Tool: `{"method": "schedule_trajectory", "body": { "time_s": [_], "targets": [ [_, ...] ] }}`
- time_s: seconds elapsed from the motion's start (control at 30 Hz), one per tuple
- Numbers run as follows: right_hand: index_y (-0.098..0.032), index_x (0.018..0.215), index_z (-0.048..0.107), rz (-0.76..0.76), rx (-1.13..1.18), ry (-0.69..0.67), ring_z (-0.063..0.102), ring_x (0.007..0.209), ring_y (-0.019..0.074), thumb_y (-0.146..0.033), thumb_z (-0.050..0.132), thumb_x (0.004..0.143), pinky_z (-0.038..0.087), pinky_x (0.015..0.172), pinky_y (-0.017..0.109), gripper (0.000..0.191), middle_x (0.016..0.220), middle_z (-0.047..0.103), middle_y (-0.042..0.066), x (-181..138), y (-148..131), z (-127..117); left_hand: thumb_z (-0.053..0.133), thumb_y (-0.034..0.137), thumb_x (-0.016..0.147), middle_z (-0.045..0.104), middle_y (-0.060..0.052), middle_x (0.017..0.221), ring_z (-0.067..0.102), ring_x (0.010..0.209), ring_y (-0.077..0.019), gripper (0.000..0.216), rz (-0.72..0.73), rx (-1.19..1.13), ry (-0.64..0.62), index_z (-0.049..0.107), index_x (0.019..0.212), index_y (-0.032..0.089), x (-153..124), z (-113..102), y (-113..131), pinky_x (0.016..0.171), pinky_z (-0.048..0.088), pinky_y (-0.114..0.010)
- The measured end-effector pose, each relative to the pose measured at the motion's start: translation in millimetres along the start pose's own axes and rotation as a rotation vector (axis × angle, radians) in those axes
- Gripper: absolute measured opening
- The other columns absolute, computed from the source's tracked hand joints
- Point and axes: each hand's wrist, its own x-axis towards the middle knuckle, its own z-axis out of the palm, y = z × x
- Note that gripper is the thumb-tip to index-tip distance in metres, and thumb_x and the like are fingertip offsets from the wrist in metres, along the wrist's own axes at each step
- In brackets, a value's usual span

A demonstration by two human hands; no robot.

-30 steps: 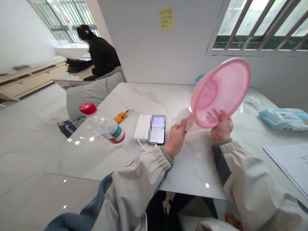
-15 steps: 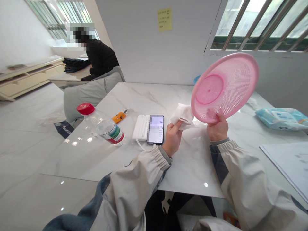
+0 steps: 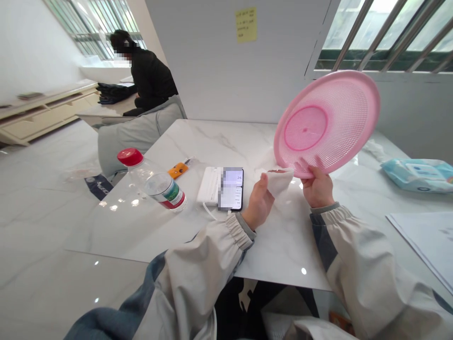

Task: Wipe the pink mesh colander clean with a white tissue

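The left hand's [image 3: 260, 200] grip is closed: thumb and fingers pinch a crumpled white wipe [image 3: 279, 182]. The wipe stands up out of the hand and meets the lower rim of a pink colander [image 3: 327, 123] at about seven o'clock on its round outline. The right hand's [image 3: 318, 186] grip is closed too, clamped on that same lower rim at about six o'clock, with the fingertips [image 3: 304, 165] lying over the mesh. The colander is held clear of the tabletop [image 3: 212, 141], tipped up on edge with its round face and solid centre disc turned toward the camera. It sits at twelve o'clock from the right hand.

At nine o'clock from the left hand a phone [image 3: 231, 189] lies flat, touching a white power bank [image 3: 210, 185] on its far side. Farther out at nine o'clock a clear bottle [image 3: 152, 182] with a red cap lies on its side, and a small orange item [image 3: 177, 170] sits between it and the power bank, a little farther back. At three o'clock from the right hand, well apart, is a blue pack of wet wipes [image 3: 419, 174], and sheets of paper [image 3: 428, 241] lie at four o'clock. At eleven o'clock, beyond the tabletop, a person in black [image 3: 150, 80] sits turned away. A yellow note [image 3: 246, 24] is stuck on the wall at twelve o'clock.
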Motion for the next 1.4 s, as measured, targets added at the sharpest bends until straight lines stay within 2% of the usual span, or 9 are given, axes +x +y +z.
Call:
{"method": "schedule_trajectory", "body": {
  "time_s": [0.1,0.2,0.27,0.43,0.7,0.83,1.03,1.17,1.4],
  "targets": [
    [-0.02,0.134,0.062,0.008,0.03,0.024,0.079,0.114,0.0207,-0.005,0.068,0.075,0.07,0.091,0.032,0.061,0.118,0.08,0.009,2,2,-3,0.076,0.051,0.092,0.069,-0.003,0.103,0.068,0.109,-0.0214,0.03,0.017,-0.075,0.023,0.068,0.099,0.023,0,2,1,0.098,0.052,-0.033],
    [-0.024,0.135,0.064,0.007,0.014,0.017,0.078,0.118,0.0196,-0.006,0.069,0.076,0.069,0.078,0.024,0.062,0.122,0.079,0.007,4,4,-5,0.076,0.032,0.089,0.062,0.001,0.092,0.067,0.098,-0.0179,0.019,0.024,-0.185,0.117,0.06,0.092,0.024,2,3,2,0.093,0.052,-0.031],
    [-0.026,0.135,0.064,-0.003,0.004,0.011,0.077,0.119,0.0194,-0.006,0.069,0.077,0.068,0.075,0.023,0.061,0.125,0.078,0.006,4,6,-6,0.075,0.033,0.089,0.062,-0.001,0.092,0.067,0.096,-0.0186,0.021,0.004,-0.215,0.142,0.057,0.087,0.022,4,3,1,0.092,0.052,-0.032],
    [-0.027,0.134,0.065,-0.038,-0.008,0.018,0.076,0.123,0.021,-0.007,0.071,0.078,0.07,0.086,0.031,0.06,0.125,0.078,0.005,5,6,-7,0.081,0.029,0.083,0.068,-0.003,0.101,0.067,0.114,-0.0223,0.03,-0.048,-0.147,0.214,0.053,0.077,0.02,7,1,0,0.097,0.05,-0.033],
    [-0.024,0.127,0.068,-0.112,0.027,0.034,0.078,0.115,0.0221,-0.008,0.071,0.078,0.07,0.097,0.043,0.052,0.12,0.077,0.004,2,3,-2,0.079,0.038,0.087,0.073,-0.005,0.103,0.072,0.112,-0.0242,0.024,-0.109,-0.178,0.257,0.066,0.096,0.02,12,-9,-2,0.101,0.053,-0.036],
    [-0.02,0.118,0.068,-0.108,0.08,0.081,0.079,0.111,0.0199,-0.003,0.066,0.077,0.069,0.101,0.042,0.044,0.12,0.074,0.003,1,2,1,0.076,0.037,0.09,0.076,-0.008,0.111,0.072,0.118,-0.027,0.023,-0.152,-0.223,0.267,0.069,0.105,0.02,13,-12,-4,0.105,0.054,-0.039],
    [-0.018,0.126,0.064,-0.019,0.146,0.118,0.08,0.112,0.0185,0.0,0.057,0.08,0.069,0.096,0.033,0.049,0.117,0.077,0.006,2,-2,2,0.075,0.036,0.091,0.077,-0.008,0.109,0.072,0.117,-0.028,0.021,-0.148,-0.241,0.247,0.071,0.103,0.019,12,-11,-2,0.106,0.053,-0.039],
    [-0.02,0.131,0.063,-0.006,0.12,0.054,0.079,0.115,0.0193,-0.002,0.058,0.081,0.069,0.097,0.036,0.053,0.118,0.078,0.006,1,-2,-1,0.071,0.031,0.094,0.078,-0.007,0.107,0.072,0.118,-0.0257,0.013,-0.162,-0.238,0.292,0.071,0.098,0.019,13,-10,-3,0.107,0.052,-0.036],
    [-0.023,0.133,0.066,-0.052,-0.041,-0.02,0.078,0.116,0.0234,-0.01,0.069,0.078,0.07,0.094,0.042,0.057,0.124,0.078,0.007,0,1,-3,0.07,0.021,0.089,0.079,-0.007,0.107,0.072,0.116,-0.024,0.011,-0.121,-0.075,0.24,0.073,0.1,0.018,15,-16,-7,0.104,0.052,-0.035]
  ]
}}
